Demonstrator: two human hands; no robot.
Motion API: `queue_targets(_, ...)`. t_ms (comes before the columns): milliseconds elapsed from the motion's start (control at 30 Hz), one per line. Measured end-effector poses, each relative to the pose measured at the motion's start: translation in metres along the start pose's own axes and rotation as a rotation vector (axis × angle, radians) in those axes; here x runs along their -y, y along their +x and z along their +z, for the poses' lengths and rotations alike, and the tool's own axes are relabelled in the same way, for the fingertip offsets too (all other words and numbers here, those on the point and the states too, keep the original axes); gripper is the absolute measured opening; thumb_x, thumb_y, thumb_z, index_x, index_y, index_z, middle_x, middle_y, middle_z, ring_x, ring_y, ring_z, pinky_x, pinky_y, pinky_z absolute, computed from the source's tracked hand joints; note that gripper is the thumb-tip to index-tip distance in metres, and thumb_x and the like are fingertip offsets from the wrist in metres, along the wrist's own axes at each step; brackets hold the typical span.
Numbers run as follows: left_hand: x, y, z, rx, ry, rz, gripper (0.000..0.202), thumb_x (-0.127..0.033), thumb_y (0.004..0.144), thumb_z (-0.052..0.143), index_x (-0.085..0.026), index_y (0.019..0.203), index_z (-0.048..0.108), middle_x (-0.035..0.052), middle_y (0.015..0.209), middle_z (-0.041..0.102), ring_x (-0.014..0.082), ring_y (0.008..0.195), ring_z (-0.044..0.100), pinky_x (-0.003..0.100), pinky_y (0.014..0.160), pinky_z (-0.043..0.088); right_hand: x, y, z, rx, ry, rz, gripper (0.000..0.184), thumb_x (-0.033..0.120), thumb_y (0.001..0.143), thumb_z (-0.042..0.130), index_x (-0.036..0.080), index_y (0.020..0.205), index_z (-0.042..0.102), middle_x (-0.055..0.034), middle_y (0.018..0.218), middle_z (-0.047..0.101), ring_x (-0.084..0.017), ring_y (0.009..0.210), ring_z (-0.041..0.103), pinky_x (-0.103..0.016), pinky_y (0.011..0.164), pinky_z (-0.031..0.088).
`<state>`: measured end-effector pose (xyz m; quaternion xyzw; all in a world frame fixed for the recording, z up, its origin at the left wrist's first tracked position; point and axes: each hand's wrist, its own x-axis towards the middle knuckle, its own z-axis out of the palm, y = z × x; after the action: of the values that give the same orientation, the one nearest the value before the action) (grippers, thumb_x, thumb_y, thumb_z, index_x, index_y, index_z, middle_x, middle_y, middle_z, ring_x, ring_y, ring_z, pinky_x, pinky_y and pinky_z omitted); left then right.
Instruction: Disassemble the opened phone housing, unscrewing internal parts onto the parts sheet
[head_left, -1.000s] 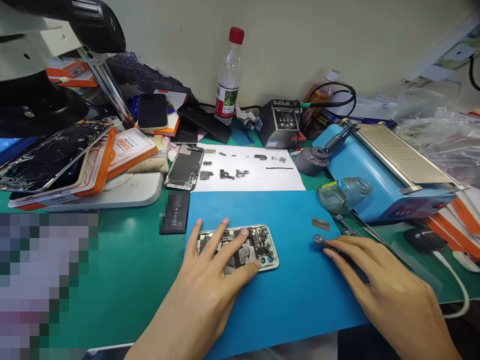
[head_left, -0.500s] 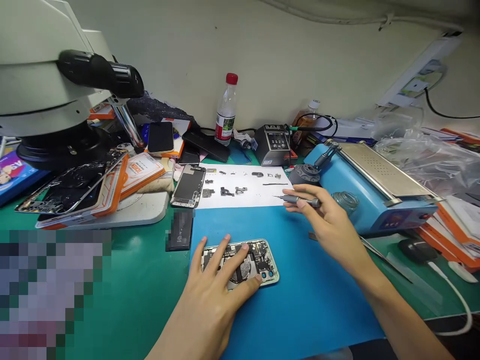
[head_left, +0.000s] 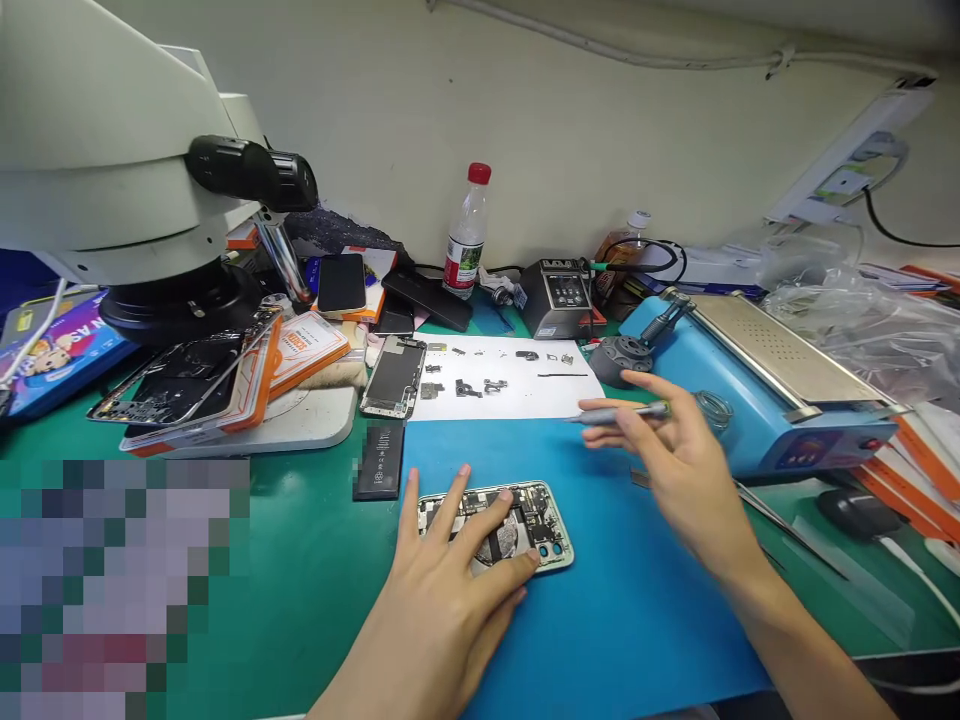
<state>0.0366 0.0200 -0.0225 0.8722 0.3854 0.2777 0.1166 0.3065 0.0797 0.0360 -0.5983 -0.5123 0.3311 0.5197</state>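
An opened phone body lies on the blue mat, its circuit boards and camera holes showing. My left hand rests on it with fingers spread, covering much of its left and lower side. Up and to the right, my right hand pinches a slim grey precision screwdriver, tip pointing left near the front edge of a white sheet. Several small phone parts are laid out on that sheet. A detached phone screen sits at its left end, with a black battery in front.
A microscope looms at the left over boxes and an opened device. At the back stand a red-capped bottle and a black control unit. A blue heating-plate machine and tweezers are on the right.
The view has shifted slightly, so everything sits further right. My right hand has drawn the screwdriver back from over the white sheet to its front edge. My left hand stays on the phone.
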Motion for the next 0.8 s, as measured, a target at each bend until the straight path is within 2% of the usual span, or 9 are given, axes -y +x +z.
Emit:
queue_targets(67, -0.001, 0.002, -0.005, 0.035, -0.011, 0.002, 0.035, -0.029, 0.112, 0.063, -0.044, 0.142, 0.075, -0.0017, 0.164, 0.064, 0.0462, 0.163, 0.045, 0.094, 0.123, 0.027, 0.003, -0.019, 0.002, -0.041, 0.081, 0.054, 0.062, 0.064, 0.099, 0.074, 0.031, 0.146, 0.051, -0.005, 0.108, 0.08, -0.02, 0.076, 0.075, -0.038, 0.077, 0.069)
queue_targets(133, -0.001, 0.004, -0.008, 0.064, -0.013, -0.013, 0.034, -0.031, 0.113, 0.063, -0.045, 0.142, 0.074, -0.0018, 0.163, 0.065, 0.0462, 0.163, 0.045, 0.096, 0.121, 0.025, 0.004, -0.041, 0.008, -0.018, 0.155, 0.144, 0.058, 0.064, 0.101, 0.071, 0.03, 0.145, 0.052, -0.0044, 0.102, 0.078, -0.02, 0.07, 0.073, -0.037, 0.067, 0.067)
queue_targets(200, -0.002, 0.005, -0.01, 0.065, -0.018, -0.028, 0.031, -0.033, 0.114, 0.062, -0.045, 0.139, 0.076, -0.0021, 0.162, 0.067, 0.0467, 0.162, 0.046, 0.097, 0.12, 0.022, 0.003, -0.063, 0.018, 0.052, 0.231, 0.257, 0.061, 0.061, 0.1, 0.072, 0.028, 0.148, 0.053, -0.0054, 0.102, 0.076, -0.02, 0.072, 0.073, -0.038, 0.066, 0.067)
queue_targets(300, -0.001, 0.005, -0.01, 0.067, -0.041, -0.031, 0.028, -0.038, 0.115, 0.059, -0.044, 0.134, 0.079, -0.0018, 0.161, 0.068, 0.0487, 0.161, 0.046, 0.099, 0.119, 0.023, 0.002, -0.085, 0.03, 0.121, 0.374, 0.38, 0.074, 0.054, 0.096, 0.082, 0.031, 0.157, 0.047, -0.0034, 0.103, 0.074, -0.018, 0.07, 0.071, -0.034, 0.064, 0.065)
queue_targets(400, -0.001, 0.006, -0.013, 0.096, -0.052, -0.03, 0.029, -0.041, 0.116, 0.057, -0.043, 0.134, 0.079, -0.001, 0.161, 0.067, 0.049, 0.162, 0.045, 0.098, 0.12, 0.024, -0.002, -0.093, 0.036, 0.115, 0.42, 0.357, 0.076, 0.052, 0.097, 0.082, 0.035, 0.16, 0.042, -0.0004, 0.101, 0.073, -0.015, 0.065, 0.069, -0.03, 0.06, 0.061)
queue_targets(567, -0.002, 0.007, -0.017, 0.158, -0.049, -0.055, 0.031, -0.037, 0.118, 0.053, -0.043, 0.138, 0.077, -0.0017, 0.166, 0.063, 0.0468, 0.166, 0.039, 0.095, 0.124, 0.023, -0.01, -0.092, 0.036, 0.171, 0.342, 0.31, 0.069, 0.052, 0.101, 0.079, 0.034, 0.158, 0.045, -0.0037, 0.111, 0.076, -0.015, 0.074, 0.073, -0.031, 0.073, 0.066)
queue_targets(800, -0.004, 0.004, -0.018, 0.18, -0.028, -0.071, 0.033, -0.034, 0.119, 0.051, -0.043, 0.14, 0.075, -0.0049, 0.169, 0.059, 0.0421, 0.169, 0.035, 0.089, 0.13, 0.019, -0.012, -0.093, 0.037, 0.158, 0.323, 0.294, 0.069, 0.052, 0.1, 0.08, 0.034, 0.158, 0.046, -0.0043, 0.114, 0.077, -0.015, 0.076, 0.075, -0.029, 0.074, 0.067)
